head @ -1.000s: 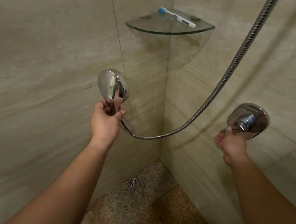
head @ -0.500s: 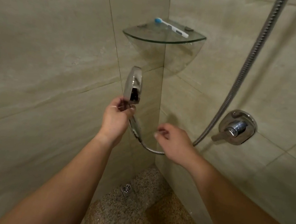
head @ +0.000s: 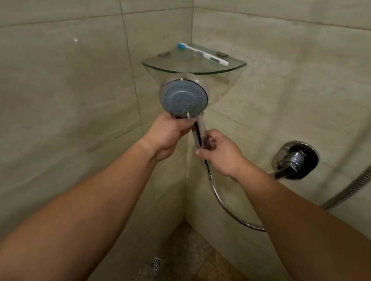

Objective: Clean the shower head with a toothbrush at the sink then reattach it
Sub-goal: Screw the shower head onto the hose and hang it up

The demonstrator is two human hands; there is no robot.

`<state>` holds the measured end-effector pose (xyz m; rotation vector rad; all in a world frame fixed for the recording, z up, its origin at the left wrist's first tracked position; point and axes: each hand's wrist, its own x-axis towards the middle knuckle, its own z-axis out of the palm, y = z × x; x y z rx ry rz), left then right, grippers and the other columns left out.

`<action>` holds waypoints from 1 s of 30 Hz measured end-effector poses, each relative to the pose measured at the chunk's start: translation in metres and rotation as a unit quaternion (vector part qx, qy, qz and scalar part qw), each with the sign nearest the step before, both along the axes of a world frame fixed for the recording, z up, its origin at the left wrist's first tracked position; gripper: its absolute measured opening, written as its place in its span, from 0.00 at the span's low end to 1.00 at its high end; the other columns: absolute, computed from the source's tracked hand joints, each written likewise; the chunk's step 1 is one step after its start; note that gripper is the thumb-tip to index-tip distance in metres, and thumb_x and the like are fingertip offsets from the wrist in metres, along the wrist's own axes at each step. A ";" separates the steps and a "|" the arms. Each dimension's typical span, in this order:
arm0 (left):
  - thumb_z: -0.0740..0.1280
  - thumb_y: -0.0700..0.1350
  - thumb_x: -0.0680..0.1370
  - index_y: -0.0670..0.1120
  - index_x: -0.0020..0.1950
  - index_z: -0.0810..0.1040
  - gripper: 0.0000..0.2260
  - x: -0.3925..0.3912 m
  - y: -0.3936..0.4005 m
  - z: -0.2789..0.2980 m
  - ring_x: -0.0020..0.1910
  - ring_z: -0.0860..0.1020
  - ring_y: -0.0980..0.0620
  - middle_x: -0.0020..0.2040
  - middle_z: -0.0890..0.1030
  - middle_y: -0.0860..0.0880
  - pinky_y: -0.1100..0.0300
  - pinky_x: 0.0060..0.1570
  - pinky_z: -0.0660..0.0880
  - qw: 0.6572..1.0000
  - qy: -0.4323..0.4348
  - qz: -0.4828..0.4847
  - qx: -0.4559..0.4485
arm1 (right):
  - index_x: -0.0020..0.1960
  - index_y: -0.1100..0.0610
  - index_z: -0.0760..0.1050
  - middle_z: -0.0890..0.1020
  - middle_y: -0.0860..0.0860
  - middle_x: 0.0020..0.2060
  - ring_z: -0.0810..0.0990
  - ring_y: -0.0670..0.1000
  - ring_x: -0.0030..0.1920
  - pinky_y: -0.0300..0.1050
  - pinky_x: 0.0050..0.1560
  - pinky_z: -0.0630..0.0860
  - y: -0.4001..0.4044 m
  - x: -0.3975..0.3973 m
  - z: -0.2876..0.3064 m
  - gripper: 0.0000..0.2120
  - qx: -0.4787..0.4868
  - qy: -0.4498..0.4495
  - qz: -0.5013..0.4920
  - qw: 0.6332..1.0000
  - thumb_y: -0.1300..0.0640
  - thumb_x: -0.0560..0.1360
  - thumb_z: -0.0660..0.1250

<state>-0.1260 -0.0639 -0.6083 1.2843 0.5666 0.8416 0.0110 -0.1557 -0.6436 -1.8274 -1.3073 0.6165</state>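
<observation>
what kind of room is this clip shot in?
Most likely a tiled shower stall in a bathroom. A hand-held shower head on a metal hose, a wall mixer valve, a floor drain, and a glass corner shelf point to it.

The toothbrush (head: 203,53) is lying on the corner shelf (head: 165,68); the shower head (head: 183,98) is sitting just below it, the mixer valve (head: 295,160) at right.
</observation>
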 end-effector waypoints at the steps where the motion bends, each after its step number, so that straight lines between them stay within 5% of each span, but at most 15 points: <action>1: 0.67 0.33 0.80 0.43 0.56 0.81 0.09 0.001 0.005 0.001 0.55 0.81 0.50 0.52 0.84 0.48 0.48 0.65 0.73 1.000 0.009 -0.015 -0.009 | 0.48 0.50 0.72 0.79 0.49 0.36 0.76 0.50 0.36 0.45 0.43 0.74 0.000 0.000 0.004 0.14 -0.004 -0.015 -0.019 1.000 0.55 0.70 0.77; 5: 0.70 0.41 0.80 0.49 0.63 0.77 0.12 -0.001 0.018 0.001 0.58 0.82 0.52 0.57 0.84 0.52 0.50 0.58 0.74 0.993 0.096 -0.072 -0.022 | 0.43 0.52 0.66 0.76 0.50 0.35 0.73 0.51 0.34 0.45 0.35 0.70 -0.003 0.003 0.018 0.16 -0.028 -0.035 -0.098 0.994 0.61 0.68 0.74; 8: 0.73 0.45 0.79 0.49 0.71 0.71 0.23 -0.010 0.028 -0.008 0.58 0.81 0.48 0.55 0.83 0.51 0.46 0.59 0.76 0.975 0.208 -0.074 -0.031 | 0.51 0.53 0.67 0.79 0.53 0.42 0.77 0.56 0.41 0.44 0.37 0.68 -0.009 0.008 0.017 0.14 -0.052 -0.088 -0.140 0.985 0.62 0.70 0.69; 10: 0.70 0.44 0.81 0.48 0.69 0.72 0.18 -0.018 0.034 -0.017 0.55 0.80 0.47 0.55 0.81 0.50 0.45 0.62 0.74 0.963 0.249 -0.060 -0.079 | 0.59 0.54 0.69 0.80 0.56 0.50 0.78 0.60 0.50 0.45 0.43 0.68 -0.012 0.011 0.014 0.16 -0.076 -0.152 -0.168 0.971 0.59 0.74 0.67; 13: 0.62 0.46 0.85 0.49 0.59 0.76 0.05 -0.026 0.042 -0.027 0.57 0.78 0.46 0.61 0.78 0.48 0.44 0.65 0.72 0.960 0.211 -0.040 -0.179 | 0.61 0.57 0.70 0.76 0.61 0.55 0.76 0.64 0.54 0.48 0.50 0.70 -0.014 0.011 0.009 0.15 -0.078 -0.209 -0.198 0.954 0.50 0.79 0.63; 15: 0.58 0.49 0.86 0.48 0.68 0.73 0.13 -0.024 0.047 -0.030 0.60 0.79 0.46 0.63 0.78 0.47 0.43 0.66 0.73 0.963 0.149 -0.030 -0.220 | 0.61 0.60 0.68 0.74 0.62 0.55 0.75 0.65 0.54 0.53 0.54 0.73 -0.014 0.006 0.005 0.16 -0.047 -0.212 -0.203 0.955 0.49 0.80 0.62; 18: 0.53 0.55 0.86 0.49 0.78 0.66 0.22 -0.017 0.047 -0.023 0.66 0.77 0.44 0.69 0.77 0.46 0.44 0.63 0.74 0.969 0.091 -0.019 -0.228 | 0.60 0.62 0.67 0.74 0.62 0.54 0.76 0.65 0.51 0.52 0.49 0.71 -0.013 0.003 -0.002 0.13 -0.068 -0.254 -0.201 0.944 0.54 0.80 0.61; 24: 0.53 0.58 0.86 0.49 0.75 0.70 0.22 -0.017 0.044 -0.023 0.66 0.77 0.46 0.68 0.78 0.47 0.47 0.64 0.70 0.970 0.119 0.018 -0.212 | 0.58 0.62 0.66 0.72 0.58 0.49 0.72 0.59 0.44 0.50 0.45 0.67 -0.024 0.011 -0.005 0.12 -0.026 -0.263 -0.251 0.931 0.56 0.81 0.62; 27: 0.53 0.58 0.86 0.49 0.75 0.70 0.22 -0.015 0.039 -0.031 0.64 0.77 0.46 0.67 0.78 0.48 0.47 0.64 0.70 0.965 0.135 0.019 -0.223 | 0.59 0.62 0.66 0.74 0.60 0.52 0.76 0.62 0.49 0.51 0.45 0.68 -0.031 0.017 -0.012 0.12 -0.115 -0.307 -0.227 0.917 0.58 0.79 0.63; 30: 0.53 0.57 0.86 0.49 0.76 0.70 0.22 -0.010 0.035 -0.035 0.65 0.76 0.46 0.63 0.78 0.48 0.46 0.70 0.68 0.966 0.137 0.011 -0.219 | 0.57 0.61 0.67 0.75 0.61 0.53 0.76 0.64 0.52 0.54 0.48 0.71 -0.034 0.016 -0.022 0.10 -0.082 -0.287 -0.247 0.922 0.58 0.79 0.63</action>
